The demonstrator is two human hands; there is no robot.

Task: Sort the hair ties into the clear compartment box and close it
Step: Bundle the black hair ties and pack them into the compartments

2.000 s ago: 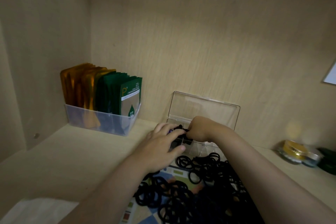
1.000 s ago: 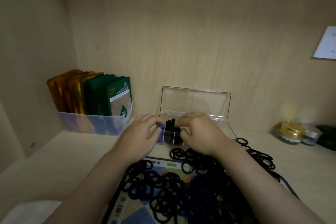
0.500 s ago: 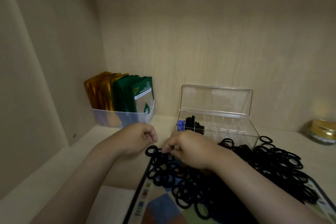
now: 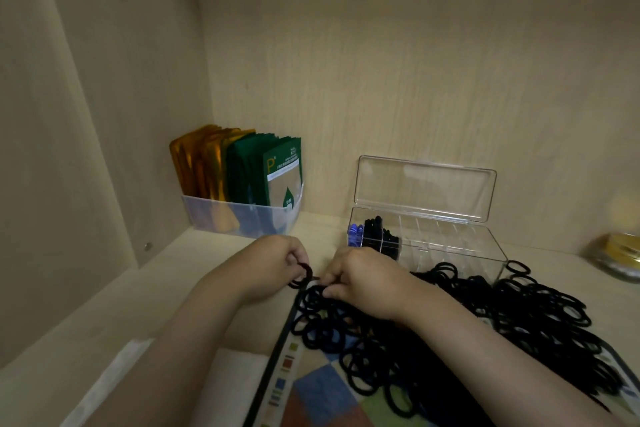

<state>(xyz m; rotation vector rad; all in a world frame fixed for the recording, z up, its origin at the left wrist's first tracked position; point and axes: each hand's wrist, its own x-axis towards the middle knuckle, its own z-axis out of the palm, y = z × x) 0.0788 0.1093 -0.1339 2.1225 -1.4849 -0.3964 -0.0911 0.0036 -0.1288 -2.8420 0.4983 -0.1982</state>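
Note:
A clear compartment box stands open against the back wall, its lid upright. Its leftmost cells hold blue ties and black ties; the other cells look empty. A big pile of black hair ties lies on a patterned mat in front of the box. My left hand pinches a black hair tie at the pile's left edge. My right hand grips ties at the same edge, fingers curled down into the pile.
A translucent bin with gold and green sachets stands at the back left. A gold-lidded jar sits at the far right. The patterned mat covers the shelf's front right; wooden walls enclose the left and back.
Both hands came back from the box's left cells to the pile's left edge. My left hand now has a black tie; the view has shifted left.

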